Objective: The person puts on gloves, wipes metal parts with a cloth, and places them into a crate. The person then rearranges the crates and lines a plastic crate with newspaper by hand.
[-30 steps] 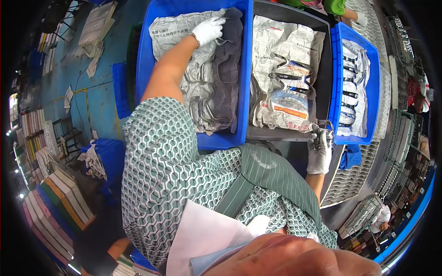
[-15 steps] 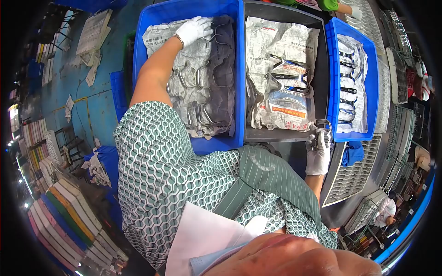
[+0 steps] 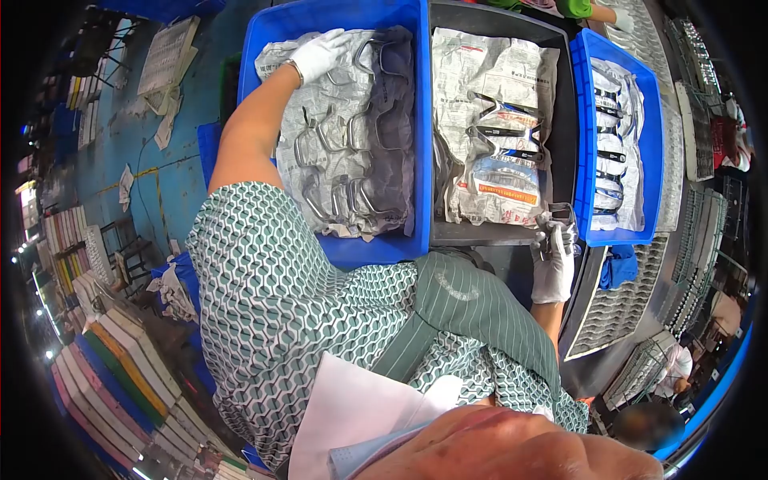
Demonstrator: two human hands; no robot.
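Observation:
My left hand point(image 3: 318, 56), in a white glove, lies with outstretched fingers on the newspaper point(image 3: 300, 100) in the large blue bin point(image 3: 246, 88). Curved metal frames point(image 3: 348, 132) rest in rows on that paper, one close to my left fingertips. Gloved too, my right hand point(image 3: 552, 268) is closed around several thin metal frames point(image 3: 562, 216) beside the lower right corner of the grey bin point(image 3: 496, 234). In the grey bin, dark-armed pieces point(image 3: 504, 132) sit on crumpled newspaper point(image 3: 496, 64).
A smaller blue bin point(image 3: 658, 160) on the right holds more black-armed pieces on paper. Beneath it are a moulded tray point(image 3: 612, 320) and a blue cloth point(image 3: 618, 268). A co-worker's gloved hand point(image 3: 624, 20) is at the top right. Stacked boards point(image 3: 120, 360) stand at lower left.
My left hand has slid left across the newspaper, away from the metal frame near the bin's top, uncovering it. My right hand stays in place with its frames.

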